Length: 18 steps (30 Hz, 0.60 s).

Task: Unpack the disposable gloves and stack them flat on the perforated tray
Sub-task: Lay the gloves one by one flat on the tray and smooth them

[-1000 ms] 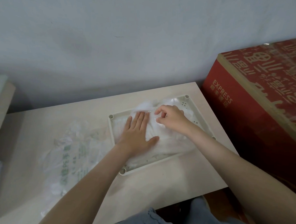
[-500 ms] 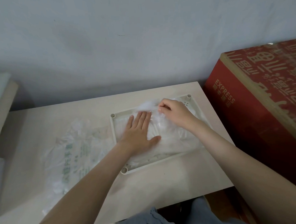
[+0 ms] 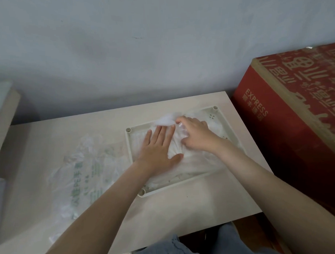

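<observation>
Nearest, a knee in blue denim (image 3: 167,248) pokes in below the pale table (image 3: 184,211). On the table's left half lies a crumpled clear bag (image 3: 84,171) with green print. Just right of it sits the perforated tray (image 3: 129,147), cream plastic with a round post at each visible corner. The gloves (image 3: 198,163) lie in it as a thin, clear stack that covers most of its floor.

The left hand (image 3: 158,150) presses flat on the left part of that stack, fingers straight and close together, thumb spread to the right. Just beyond and to its right, the right hand (image 3: 197,135) rests on the same stack with its fingers curled, pinching the film, which bunches white at the tray's far rim.

Compared with a second ago the left hand has not shifted. The right fingertips were nearer the stack's middle then – now they are at the far rim.

To the right stands a red box (image 3: 296,132) marked EXPRESS; behind everything is a grey wall (image 3: 141,42)
</observation>
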Available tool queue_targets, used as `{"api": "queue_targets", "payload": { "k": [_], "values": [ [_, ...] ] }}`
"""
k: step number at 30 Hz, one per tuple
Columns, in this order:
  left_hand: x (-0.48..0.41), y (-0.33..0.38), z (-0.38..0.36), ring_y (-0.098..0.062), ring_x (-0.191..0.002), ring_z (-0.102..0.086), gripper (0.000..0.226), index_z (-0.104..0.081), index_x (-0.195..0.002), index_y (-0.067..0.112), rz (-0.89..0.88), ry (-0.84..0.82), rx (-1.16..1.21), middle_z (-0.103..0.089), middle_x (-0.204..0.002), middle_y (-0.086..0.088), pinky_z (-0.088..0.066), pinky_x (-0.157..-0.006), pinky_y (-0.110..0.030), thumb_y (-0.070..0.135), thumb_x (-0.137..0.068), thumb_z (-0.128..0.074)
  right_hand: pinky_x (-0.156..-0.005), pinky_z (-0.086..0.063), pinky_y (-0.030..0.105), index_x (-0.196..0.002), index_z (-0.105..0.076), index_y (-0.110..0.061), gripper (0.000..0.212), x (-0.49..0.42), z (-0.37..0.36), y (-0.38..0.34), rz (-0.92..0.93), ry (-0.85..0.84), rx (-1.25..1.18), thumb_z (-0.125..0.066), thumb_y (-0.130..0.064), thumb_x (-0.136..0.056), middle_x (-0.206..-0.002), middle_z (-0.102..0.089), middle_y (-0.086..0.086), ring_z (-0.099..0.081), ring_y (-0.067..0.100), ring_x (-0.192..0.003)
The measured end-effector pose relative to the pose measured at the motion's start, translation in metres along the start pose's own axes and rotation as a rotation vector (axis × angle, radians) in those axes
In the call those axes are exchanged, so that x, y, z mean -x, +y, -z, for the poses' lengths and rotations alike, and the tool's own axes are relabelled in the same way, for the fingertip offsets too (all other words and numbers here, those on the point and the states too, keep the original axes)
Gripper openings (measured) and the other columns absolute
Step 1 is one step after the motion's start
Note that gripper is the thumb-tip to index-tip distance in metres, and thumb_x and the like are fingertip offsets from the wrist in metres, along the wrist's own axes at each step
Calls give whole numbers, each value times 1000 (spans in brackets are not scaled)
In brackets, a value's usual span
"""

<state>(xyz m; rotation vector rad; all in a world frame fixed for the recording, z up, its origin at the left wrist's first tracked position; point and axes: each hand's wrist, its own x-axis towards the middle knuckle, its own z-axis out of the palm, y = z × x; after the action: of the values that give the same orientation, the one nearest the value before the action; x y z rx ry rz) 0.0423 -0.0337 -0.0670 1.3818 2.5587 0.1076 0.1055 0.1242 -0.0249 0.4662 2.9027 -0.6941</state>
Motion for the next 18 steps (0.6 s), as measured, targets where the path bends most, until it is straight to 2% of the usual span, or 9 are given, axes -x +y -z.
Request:
{"api": "queue_targets", "payload": {
  "k": [2,4,6,7,9,14,18],
  "values": [
    [0,0,2,-16,-145,21,88,21,-149,20,11,2,9,16,-160,-1,10,-118,-43,66,-91,-25,-96,-26,34,-129,-45,-17,36,-2,0,2,13,57,-41,-49,-12,-94,-115,-57,-1,-49,22,-113],
    [1,1,3,-15,-145,21,89,19,-150,17,24,-8,16,16,-160,-1,10,-118,-42,67,-91,-26,-82,-34,31,-121,-51,-17,25,-1,3,4,-16,126,-186,-44,-14,-97,-86,-56,-7,-53,22,-90],
    [1,1,4,-15,-145,21,90,18,-150,18,31,-11,28,16,-160,0,10,-119,-42,67,-91,-27,-67,-37,30,-112,-54,-16,18,-2,5,8,-58,192,-316,-43,-16,-98,-73,-52,-8,-49,17,-71],
    [1,1,4,-14,-145,20,90,20,-150,18,31,-7,37,16,-160,1,10,-119,-41,68,-91,-28,-64,-39,31,-106,-55,-17,15,-4,7,10,-86,226,-361,-43,-17,-98,-73,-56,-4,-52,17,-69],
    [1,1,4,-13,-146,18,92,21,-149,20,25,9,56,16,-160,2,9,-119,-40,68,-90,-30,-69,-45,33,-97,-56,-19,12,-8,9,14,-134,297,-418,-43,-20,-98,-77,-62,4,-58,20,-72],
    [1,1,4,-13,-146,17,95,20,-149,18,25,24,47,16,-160,2,8,-119,-39,69,-89,-32,-66,-47,25,-88,-61,-9,21,-10,19,18,-249,409,-559,-40,-12,-95,-68,-60,-2,-57,6,-56],
    [0,0,4,-15,-146,19,92,21,-149,19,20,3,-1,16,-160,-1,8,-119,-41,69,-89,-28,-62,-39,24,-92,-58,-8,20,-10,26,22,-334,567,-572,-38,-13,-96,-74,-60,1,-56,20,-75]
  ]
}}
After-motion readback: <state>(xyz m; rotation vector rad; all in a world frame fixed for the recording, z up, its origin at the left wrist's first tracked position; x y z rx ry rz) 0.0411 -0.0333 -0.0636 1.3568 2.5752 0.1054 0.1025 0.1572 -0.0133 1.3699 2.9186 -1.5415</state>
